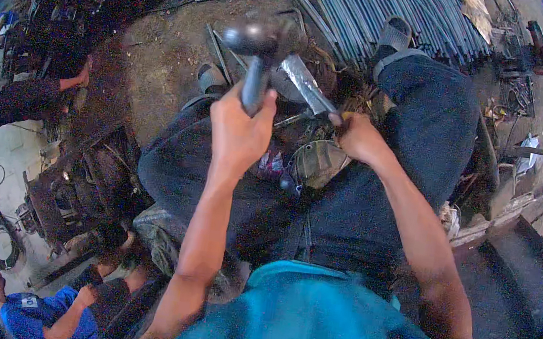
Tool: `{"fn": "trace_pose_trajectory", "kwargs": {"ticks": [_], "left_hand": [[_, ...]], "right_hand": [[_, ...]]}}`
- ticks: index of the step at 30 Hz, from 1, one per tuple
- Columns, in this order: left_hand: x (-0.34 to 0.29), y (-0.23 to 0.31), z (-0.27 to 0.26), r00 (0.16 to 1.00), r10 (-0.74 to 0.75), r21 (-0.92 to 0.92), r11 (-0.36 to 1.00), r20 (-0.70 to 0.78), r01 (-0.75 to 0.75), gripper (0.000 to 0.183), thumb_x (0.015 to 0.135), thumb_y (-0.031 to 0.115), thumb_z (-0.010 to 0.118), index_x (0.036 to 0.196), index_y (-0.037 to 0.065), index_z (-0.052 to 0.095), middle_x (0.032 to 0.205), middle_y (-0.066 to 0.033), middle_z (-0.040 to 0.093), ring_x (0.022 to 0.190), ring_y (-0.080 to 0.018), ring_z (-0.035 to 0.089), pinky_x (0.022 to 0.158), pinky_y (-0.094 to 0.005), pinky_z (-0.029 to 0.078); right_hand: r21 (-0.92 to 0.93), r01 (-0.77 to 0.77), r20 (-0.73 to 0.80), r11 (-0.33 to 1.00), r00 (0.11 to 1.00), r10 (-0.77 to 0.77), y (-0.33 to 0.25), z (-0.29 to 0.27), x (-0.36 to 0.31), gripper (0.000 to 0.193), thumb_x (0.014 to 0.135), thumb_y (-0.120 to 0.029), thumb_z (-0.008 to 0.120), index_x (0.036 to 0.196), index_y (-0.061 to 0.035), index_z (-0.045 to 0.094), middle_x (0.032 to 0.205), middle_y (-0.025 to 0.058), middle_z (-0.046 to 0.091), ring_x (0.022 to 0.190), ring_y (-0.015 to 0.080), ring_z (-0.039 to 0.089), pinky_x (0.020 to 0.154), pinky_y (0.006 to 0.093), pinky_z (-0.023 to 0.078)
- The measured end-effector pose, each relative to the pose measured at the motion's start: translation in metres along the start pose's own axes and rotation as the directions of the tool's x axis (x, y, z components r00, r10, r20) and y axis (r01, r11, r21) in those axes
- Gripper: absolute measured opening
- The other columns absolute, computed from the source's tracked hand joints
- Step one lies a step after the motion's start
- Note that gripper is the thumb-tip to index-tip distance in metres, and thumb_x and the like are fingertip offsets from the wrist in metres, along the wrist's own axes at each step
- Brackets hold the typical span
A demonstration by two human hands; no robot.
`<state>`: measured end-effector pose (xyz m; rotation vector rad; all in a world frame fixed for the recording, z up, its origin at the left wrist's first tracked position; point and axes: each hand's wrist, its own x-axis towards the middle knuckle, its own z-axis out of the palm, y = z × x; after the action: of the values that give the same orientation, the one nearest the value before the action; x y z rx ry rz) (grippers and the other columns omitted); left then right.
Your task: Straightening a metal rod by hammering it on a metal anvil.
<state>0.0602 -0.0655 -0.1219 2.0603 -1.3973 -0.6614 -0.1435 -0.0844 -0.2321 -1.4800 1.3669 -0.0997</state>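
Note:
My left hand (239, 125) is wrapped round the grey handle of a hammer (253, 86). The dark, rounded hammer head is raised and smeared by motion. Between the finger and thumb of my right hand (361, 138) is the dark, narrow end of a metal blade (301, 78). Its wide, shiny silver part points up and left, over a dark rounded block that I can only partly see. The hammer head is up and to the left of the blade, and a gap shows between them.
Many thin metal rods (398, 22) lie side by side at the far right. A vise-like tool (542, 50) stands beyond them. At the lower left a person in blue (53, 315) sits near a coiled cable (1, 241). Another person's dark-clad leg (26, 99) shows at the left.

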Motion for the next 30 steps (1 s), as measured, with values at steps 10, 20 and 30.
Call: {"fn": "trace_pose_trajectory", "kwargs": {"ticks": [10,20,30], "left_hand": [[-0.027,-0.066,0.046,0.995,0.062,0.14,0.987,0.079,-0.073,0.022,0.085,0.015,0.062,0.092,-0.006,0.059,0.072,-0.0244,0.063,0.067,-0.0404,0.064,0.061,-0.0436,0.05],[-0.015,-0.048,0.011,0.996,0.088,0.31,0.947,0.021,-0.091,0.024,0.081,0.02,0.066,0.082,-0.002,0.057,0.07,-0.0262,0.062,0.07,-0.0452,0.062,0.062,-0.0489,0.05],[-0.012,0.001,-0.001,0.909,0.259,-0.08,0.951,-0.327,-0.299,0.012,0.08,0.007,0.067,0.085,-0.003,0.062,0.067,-0.0149,0.065,0.056,-0.0212,0.064,0.055,-0.0352,0.048]], "right_hand": [[-0.156,0.096,-0.021,0.983,0.995,-0.1,0.028,0.015,0.021,0.035,0.093,-0.027,0.052,0.088,0.0058,0.062,0.077,0.031,0.059,0.074,0.0444,0.061,0.065,0.0486,0.046],[-0.212,-0.011,-0.047,0.977,0.999,0.001,0.028,0.004,0.015,0.027,0.082,-0.017,0.054,0.088,0.0076,0.064,0.089,0.0314,0.063,0.088,0.0447,0.063,0.075,0.0487,0.051],[-0.233,0.225,-0.076,0.946,0.966,-0.248,0.029,0.015,0.014,0.041,0.096,-0.028,0.051,0.073,0.0047,0.059,0.069,0.0279,0.058,0.064,0.0449,0.056,0.058,0.0486,0.042]]}}
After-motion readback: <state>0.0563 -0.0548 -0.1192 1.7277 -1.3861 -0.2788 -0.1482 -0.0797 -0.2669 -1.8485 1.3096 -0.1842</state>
